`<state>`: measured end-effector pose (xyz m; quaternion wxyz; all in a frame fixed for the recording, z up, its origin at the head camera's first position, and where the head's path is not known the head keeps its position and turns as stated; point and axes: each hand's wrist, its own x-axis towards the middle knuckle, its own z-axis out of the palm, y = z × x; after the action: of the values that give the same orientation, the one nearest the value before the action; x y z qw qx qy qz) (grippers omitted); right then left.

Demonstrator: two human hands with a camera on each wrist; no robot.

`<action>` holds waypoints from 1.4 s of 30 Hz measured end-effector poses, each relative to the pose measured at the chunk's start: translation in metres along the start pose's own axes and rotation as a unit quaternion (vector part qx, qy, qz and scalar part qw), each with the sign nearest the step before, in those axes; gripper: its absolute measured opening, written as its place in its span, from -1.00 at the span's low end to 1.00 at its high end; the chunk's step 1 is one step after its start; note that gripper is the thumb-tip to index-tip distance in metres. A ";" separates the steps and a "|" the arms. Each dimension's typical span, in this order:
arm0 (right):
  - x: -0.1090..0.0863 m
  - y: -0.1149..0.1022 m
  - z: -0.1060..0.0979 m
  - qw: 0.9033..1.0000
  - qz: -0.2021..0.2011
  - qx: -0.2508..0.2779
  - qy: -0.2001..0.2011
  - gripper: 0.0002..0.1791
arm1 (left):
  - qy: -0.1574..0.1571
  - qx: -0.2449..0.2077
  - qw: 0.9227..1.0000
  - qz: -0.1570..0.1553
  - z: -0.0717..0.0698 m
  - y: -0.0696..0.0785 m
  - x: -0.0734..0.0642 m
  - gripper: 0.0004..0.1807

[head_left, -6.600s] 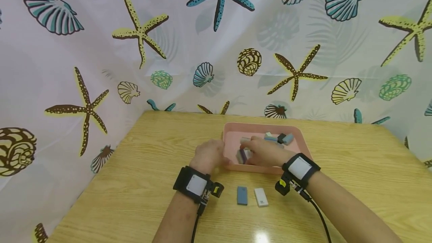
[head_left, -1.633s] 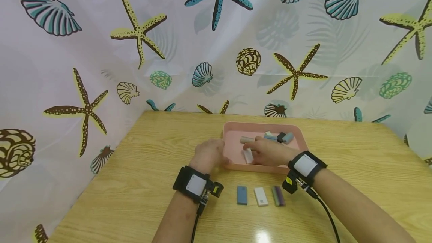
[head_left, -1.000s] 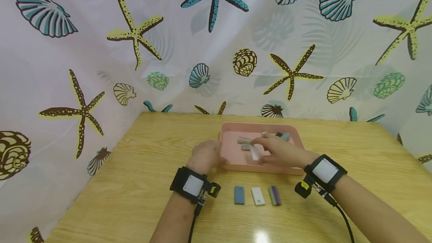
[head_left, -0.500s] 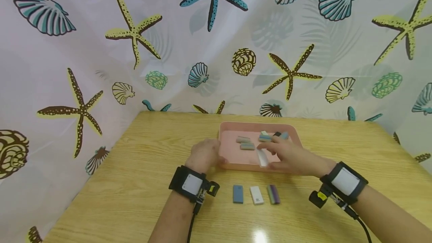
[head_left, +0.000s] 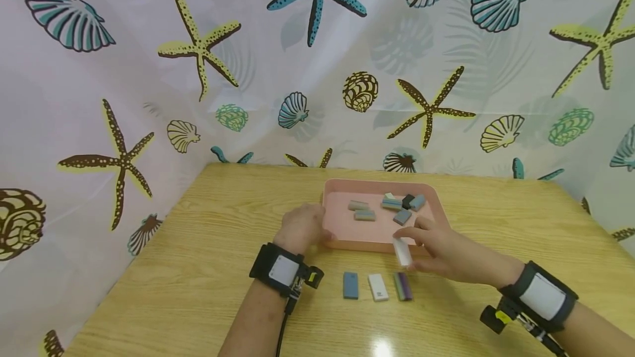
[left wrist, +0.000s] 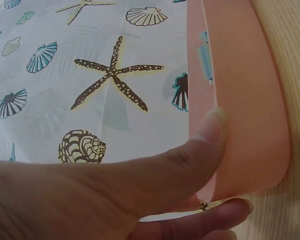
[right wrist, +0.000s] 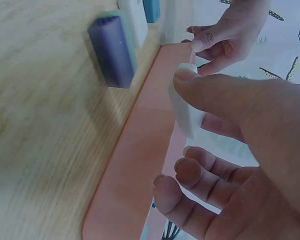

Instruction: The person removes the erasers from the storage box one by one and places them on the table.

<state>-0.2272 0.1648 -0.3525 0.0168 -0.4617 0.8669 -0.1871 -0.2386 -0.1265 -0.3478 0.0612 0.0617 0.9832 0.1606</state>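
Between thumb and fingertips, my right hand (head_left: 444,252) pinches a white block-shaped eraser (head_left: 402,252), held over the near wall of the pink tray (head_left: 342,245). In the right wrist view the eraser (right wrist: 186,107) is tilted, the thumb on one face and the other fingers spread below. My left hand (head_left: 301,229) grips the tray's left wall, its thumb over the rim (left wrist: 215,100) and its fingers outside. On the table before the tray lie a blue eraser (head_left: 350,285), a white eraser (head_left: 378,287) and a striped purple-and-green eraser (head_left: 403,286), in a row.
Inside the tray are a greyish eraser (head_left: 359,205), a striped one (head_left: 364,215), a blue striped one (head_left: 392,204), a dark one (head_left: 408,201) and a grey-blue one (head_left: 402,216). A patterned curtain (head_left: 278,59) hangs behind the wooden table (head_left: 238,208).
The striped purple eraser has joined the row on the table. My right hand has since lifted the white eraser from the tray and moved right and nearer. The left hand stays on the tray.
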 end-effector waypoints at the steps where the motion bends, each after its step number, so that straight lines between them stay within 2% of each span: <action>1: -0.002 0.000 0.001 1.000 0.000 0.000 0.000 -0.49 | 0.000 0.000 1.000 0.000 0.000 0.000 0.000 -0.66; 9: -0.018 -0.004 0.005 1.000 0.010 -0.006 -0.017 -0.49 | -0.003 0.000 1.000 -0.006 0.002 -0.001 0.001 -0.65; 13: -0.025 -0.004 0.006 0.998 0.046 0.002 -0.049 -0.43 | 0.000 0.004 1.000 -0.006 0.001 -0.001 0.000 -0.64; 18: -0.032 -0.001 0.010 0.991 0.095 0.023 -0.094 -0.41 | 0.001 0.007 1.000 -0.007 0.001 -0.001 0.000 -0.63; 25: -0.036 0.002 0.017 0.986 0.116 0.025 -0.117 -0.48 | -0.002 0.001 1.000 -0.012 0.002 -0.001 -0.001 -0.62; 31: -0.037 0.003 0.020 0.985 0.117 0.021 -0.125 -0.48 | -0.002 -0.002 1.000 -0.014 0.003 -0.001 0.000 -0.61; 37: -0.034 0.002 0.015 0.981 0.140 0.028 -0.132 -0.39 | 0.000 0.001 1.000 -0.007 0.002 0.000 0.000 -0.61; 40: -0.029 0.001 0.011 0.985 0.130 0.018 -0.114 -0.41 | -0.003 0.005 1.000 -0.007 0.002 0.001 0.000 -0.61; 42: -0.025 0.001 0.008 0.989 0.112 0.005 -0.092 -0.49 | -0.005 0.006 1.000 -0.007 0.002 0.001 0.001 -0.61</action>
<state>-0.2117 0.1826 -0.3640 0.1195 -0.3764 0.9071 -0.1456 -0.2390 -0.1252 -0.3491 0.0666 0.0557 0.9842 0.1543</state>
